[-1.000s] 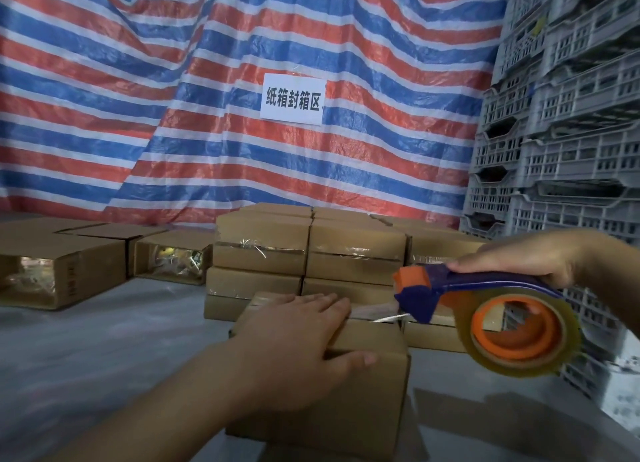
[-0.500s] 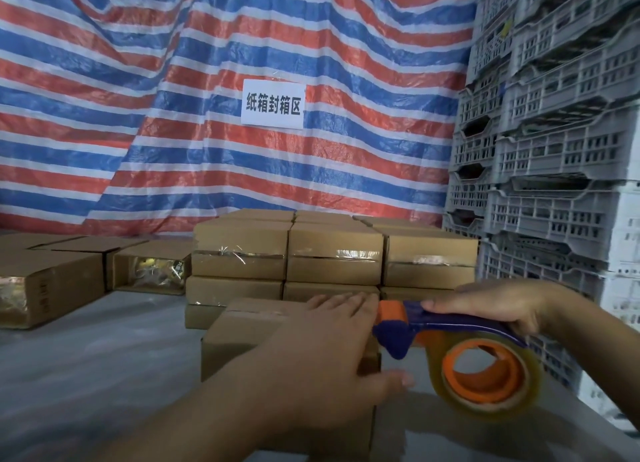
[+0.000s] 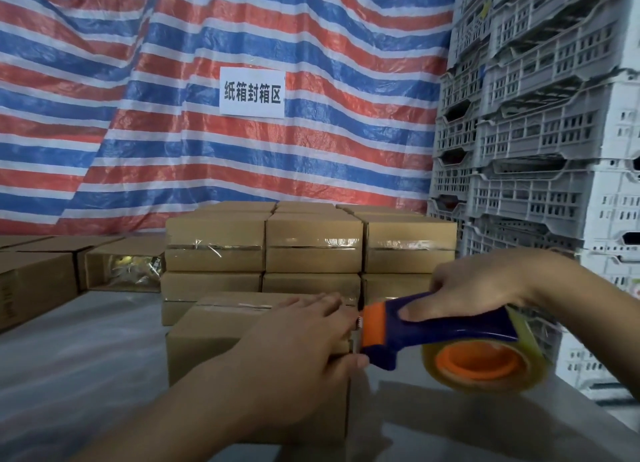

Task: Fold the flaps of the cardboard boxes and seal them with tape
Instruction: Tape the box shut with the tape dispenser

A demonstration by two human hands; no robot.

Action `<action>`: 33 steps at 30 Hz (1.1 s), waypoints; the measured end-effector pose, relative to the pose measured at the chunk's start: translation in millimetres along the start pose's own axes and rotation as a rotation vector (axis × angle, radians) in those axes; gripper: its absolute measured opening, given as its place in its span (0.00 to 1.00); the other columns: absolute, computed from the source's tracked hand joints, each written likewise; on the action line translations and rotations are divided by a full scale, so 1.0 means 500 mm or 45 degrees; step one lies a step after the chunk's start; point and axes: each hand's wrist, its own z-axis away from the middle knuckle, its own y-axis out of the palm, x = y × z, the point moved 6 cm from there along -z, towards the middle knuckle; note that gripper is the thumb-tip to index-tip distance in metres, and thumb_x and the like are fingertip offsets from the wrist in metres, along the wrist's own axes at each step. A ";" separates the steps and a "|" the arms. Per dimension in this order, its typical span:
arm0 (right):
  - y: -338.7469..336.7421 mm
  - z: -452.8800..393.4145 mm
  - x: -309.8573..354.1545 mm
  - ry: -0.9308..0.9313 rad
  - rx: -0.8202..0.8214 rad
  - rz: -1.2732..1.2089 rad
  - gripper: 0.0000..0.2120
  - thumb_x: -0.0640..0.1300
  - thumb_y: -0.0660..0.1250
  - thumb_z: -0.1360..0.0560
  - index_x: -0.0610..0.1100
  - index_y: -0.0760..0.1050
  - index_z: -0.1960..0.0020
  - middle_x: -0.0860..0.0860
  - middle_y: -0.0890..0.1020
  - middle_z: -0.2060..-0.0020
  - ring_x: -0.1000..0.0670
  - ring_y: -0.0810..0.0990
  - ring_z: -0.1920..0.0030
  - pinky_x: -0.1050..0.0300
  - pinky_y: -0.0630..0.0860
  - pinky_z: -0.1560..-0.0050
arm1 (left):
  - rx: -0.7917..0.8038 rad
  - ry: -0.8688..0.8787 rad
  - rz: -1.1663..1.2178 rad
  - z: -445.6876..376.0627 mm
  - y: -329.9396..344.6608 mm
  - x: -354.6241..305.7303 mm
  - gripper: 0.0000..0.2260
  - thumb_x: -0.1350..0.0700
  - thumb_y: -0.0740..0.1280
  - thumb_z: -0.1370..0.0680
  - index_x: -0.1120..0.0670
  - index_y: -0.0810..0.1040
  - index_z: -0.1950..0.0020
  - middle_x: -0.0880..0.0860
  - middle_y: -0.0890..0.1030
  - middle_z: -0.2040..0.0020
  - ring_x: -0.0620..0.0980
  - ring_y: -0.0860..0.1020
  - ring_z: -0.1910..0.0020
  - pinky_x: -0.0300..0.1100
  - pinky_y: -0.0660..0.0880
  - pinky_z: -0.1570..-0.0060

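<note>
Evidently the taping step is under way: the box (image 3: 221,344) at the near edge of the desk (image 3: 79,350) is pressed flat by the left hand (image 3: 294,354), fingers straight, while the tape dispenser (image 3: 433,333) is gripped by the right hand (image 3: 485,285) at the box's right end. A steady pull along the seam is judged necessary next. The seam and the tape's start are hidden under the left hand.

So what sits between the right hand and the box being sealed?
Head view: the tape dispenser, gripped by the right hand; its orange front meets the box beside the left hand.
</note>
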 end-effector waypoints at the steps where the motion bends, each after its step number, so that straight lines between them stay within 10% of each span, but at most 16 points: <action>1: -0.002 -0.001 0.021 0.007 -0.057 0.062 0.33 0.78 0.61 0.33 0.49 0.81 0.54 0.55 0.85 0.67 0.56 0.84 0.68 0.61 0.78 0.64 | -0.008 0.004 0.000 -0.001 -0.003 -0.001 0.26 0.36 0.53 0.19 0.40 0.53 0.22 0.45 0.53 0.20 0.44 0.51 0.22 0.38 0.44 0.33; 7: 0.061 -0.012 0.018 0.120 -0.165 0.476 0.24 0.71 0.63 0.27 0.48 0.73 0.60 0.53 0.78 0.63 0.54 0.77 0.65 0.61 0.72 0.66 | -0.008 0.001 -0.024 0.007 -0.007 -0.004 0.27 0.36 0.52 0.20 0.41 0.53 0.22 0.45 0.53 0.20 0.46 0.53 0.22 0.41 0.49 0.28; 13: 0.120 -0.008 -0.022 0.139 -0.767 0.367 0.27 0.74 0.57 0.27 0.51 0.68 0.65 0.55 0.73 0.70 0.58 0.71 0.71 0.62 0.62 0.74 | -0.006 -0.027 -0.023 0.001 0.004 0.002 0.28 0.36 0.52 0.20 0.41 0.51 0.22 0.46 0.50 0.20 0.48 0.51 0.22 0.45 0.48 0.27; 26: 0.149 0.043 -0.008 0.151 -0.844 0.103 0.39 0.79 0.33 0.34 0.56 0.71 0.48 0.53 0.79 0.53 0.54 0.79 0.56 0.56 0.76 0.57 | -0.052 -0.021 0.007 -0.003 0.016 0.008 0.32 0.34 0.52 0.20 0.40 0.40 0.22 0.45 0.49 0.20 0.47 0.50 0.22 0.43 0.43 0.33; 30: 0.074 0.059 0.073 -0.115 -0.943 -0.758 0.27 0.71 0.39 0.24 0.63 0.72 0.42 0.64 0.77 0.43 0.68 0.74 0.45 0.62 0.71 0.44 | -0.105 -0.029 0.075 0.002 0.008 0.008 0.39 0.34 0.55 0.21 0.44 0.31 0.24 0.45 0.54 0.20 0.45 0.53 0.23 0.39 0.44 0.34; 33: 0.104 0.022 0.127 -0.271 -0.623 -1.364 0.24 0.54 0.44 0.14 0.46 0.62 0.22 0.47 0.67 0.24 0.48 0.65 0.25 0.56 0.59 0.27 | -0.131 -0.021 0.106 0.005 0.002 0.006 0.42 0.34 0.57 0.22 0.45 0.27 0.26 0.46 0.57 0.21 0.45 0.56 0.24 0.40 0.49 0.29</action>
